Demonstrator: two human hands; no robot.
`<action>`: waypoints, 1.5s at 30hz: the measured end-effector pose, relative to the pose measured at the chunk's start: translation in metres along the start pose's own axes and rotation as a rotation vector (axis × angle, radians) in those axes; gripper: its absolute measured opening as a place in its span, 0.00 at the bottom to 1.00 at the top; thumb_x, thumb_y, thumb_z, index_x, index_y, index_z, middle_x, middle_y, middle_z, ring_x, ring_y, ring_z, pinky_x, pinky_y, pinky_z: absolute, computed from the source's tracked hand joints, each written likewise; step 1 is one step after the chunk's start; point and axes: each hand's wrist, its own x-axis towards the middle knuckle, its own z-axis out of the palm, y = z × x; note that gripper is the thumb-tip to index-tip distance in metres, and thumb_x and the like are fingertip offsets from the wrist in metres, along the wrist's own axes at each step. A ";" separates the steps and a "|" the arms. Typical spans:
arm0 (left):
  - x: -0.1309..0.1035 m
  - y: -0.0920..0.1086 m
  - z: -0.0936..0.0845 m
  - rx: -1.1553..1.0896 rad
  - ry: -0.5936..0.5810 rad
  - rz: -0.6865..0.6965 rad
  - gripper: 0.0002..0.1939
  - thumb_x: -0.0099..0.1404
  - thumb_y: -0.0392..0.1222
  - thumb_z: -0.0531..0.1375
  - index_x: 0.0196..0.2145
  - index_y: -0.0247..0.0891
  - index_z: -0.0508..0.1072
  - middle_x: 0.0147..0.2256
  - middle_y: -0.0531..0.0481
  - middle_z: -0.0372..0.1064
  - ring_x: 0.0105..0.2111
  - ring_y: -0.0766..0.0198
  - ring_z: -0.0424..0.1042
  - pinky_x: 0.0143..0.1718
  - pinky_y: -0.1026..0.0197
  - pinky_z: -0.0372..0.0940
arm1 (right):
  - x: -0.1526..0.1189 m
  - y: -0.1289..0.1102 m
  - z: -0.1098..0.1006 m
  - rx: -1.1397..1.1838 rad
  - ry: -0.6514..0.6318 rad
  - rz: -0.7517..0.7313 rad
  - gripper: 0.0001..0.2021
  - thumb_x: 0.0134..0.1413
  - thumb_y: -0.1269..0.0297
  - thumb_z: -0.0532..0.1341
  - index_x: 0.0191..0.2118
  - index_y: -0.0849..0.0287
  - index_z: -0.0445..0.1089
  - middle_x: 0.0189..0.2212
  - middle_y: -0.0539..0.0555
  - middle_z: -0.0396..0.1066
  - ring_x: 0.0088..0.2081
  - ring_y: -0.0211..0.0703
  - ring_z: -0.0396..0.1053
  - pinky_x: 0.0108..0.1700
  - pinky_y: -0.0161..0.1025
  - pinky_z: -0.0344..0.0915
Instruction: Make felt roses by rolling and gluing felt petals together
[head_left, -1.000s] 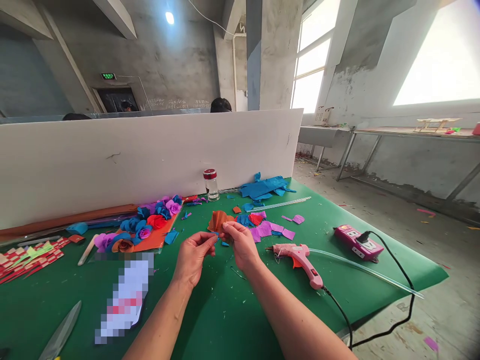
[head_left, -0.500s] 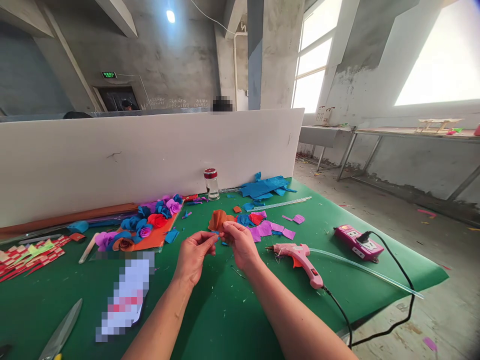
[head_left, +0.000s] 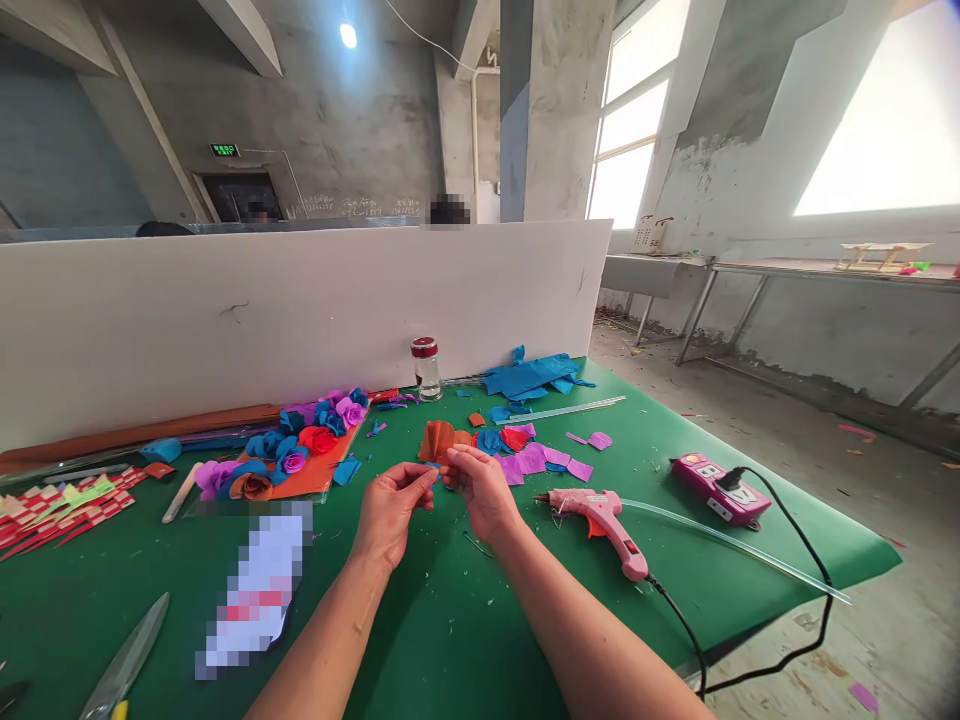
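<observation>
Both my hands meet above the table's middle, fingertips nearly touching. A sliver of blue crepe paper (head_left: 433,466) shows at the pinched fingertips of my left hand (head_left: 386,510). My right hand (head_left: 484,490) is also closed in a pinch; what lies between its fingers is hidden. Just beyond the fingers is a piece of orange-brown crepe paper (head_left: 437,440), partly covered by the right hand; whether it is held or lying there I cannot tell. To the right rests a pink glue gun (head_left: 600,515) with a clear glue stick (head_left: 712,533) in its back end.
Paper flowers (head_left: 315,440) crowd an orange sheet at left. Purple paper pieces (head_left: 531,460) and blue crepe paper (head_left: 536,375) lie beyond my hands. A red-lidded jar (head_left: 427,375) stands by the white board (head_left: 315,300). Scissors (head_left: 131,650) lie front left, a power strip (head_left: 720,488) right.
The whole view has shifted very slightly to the left, so things appear a little further right. Both hands keep their pinched pose at nearly the same spot.
</observation>
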 end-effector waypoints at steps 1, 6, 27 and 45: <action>0.000 0.000 0.000 0.001 0.001 0.000 0.17 0.39 0.46 0.74 0.24 0.34 0.77 0.20 0.52 0.69 0.20 0.70 0.63 0.22 0.65 0.61 | 0.000 0.000 0.000 -0.003 0.001 0.000 0.13 0.31 0.62 0.71 0.28 0.59 0.73 0.20 0.48 0.71 0.25 0.38 0.67 0.32 0.36 0.64; 0.000 -0.001 0.000 0.002 0.006 0.000 0.17 0.38 0.46 0.74 0.23 0.34 0.77 0.20 0.53 0.69 0.20 0.70 0.63 0.23 0.65 0.61 | -0.001 0.000 0.000 0.016 0.002 -0.003 0.13 0.29 0.64 0.71 0.27 0.59 0.73 0.19 0.47 0.70 0.24 0.37 0.67 0.31 0.35 0.63; 0.001 -0.002 0.000 0.058 0.027 0.023 0.17 0.38 0.48 0.74 0.23 0.35 0.79 0.19 0.53 0.68 0.20 0.69 0.62 0.23 0.65 0.61 | -0.001 0.001 -0.001 -0.090 -0.056 -0.026 0.09 0.34 0.60 0.69 0.23 0.58 0.72 0.23 0.49 0.72 0.28 0.38 0.66 0.32 0.35 0.61; 0.006 -0.007 -0.005 0.072 0.062 0.033 0.19 0.36 0.51 0.74 0.22 0.36 0.78 0.19 0.52 0.68 0.20 0.68 0.62 0.23 0.65 0.60 | 0.001 0.000 0.002 -0.151 -0.119 -0.050 0.12 0.34 0.61 0.67 0.30 0.59 0.77 0.27 0.51 0.73 0.30 0.38 0.65 0.37 0.35 0.61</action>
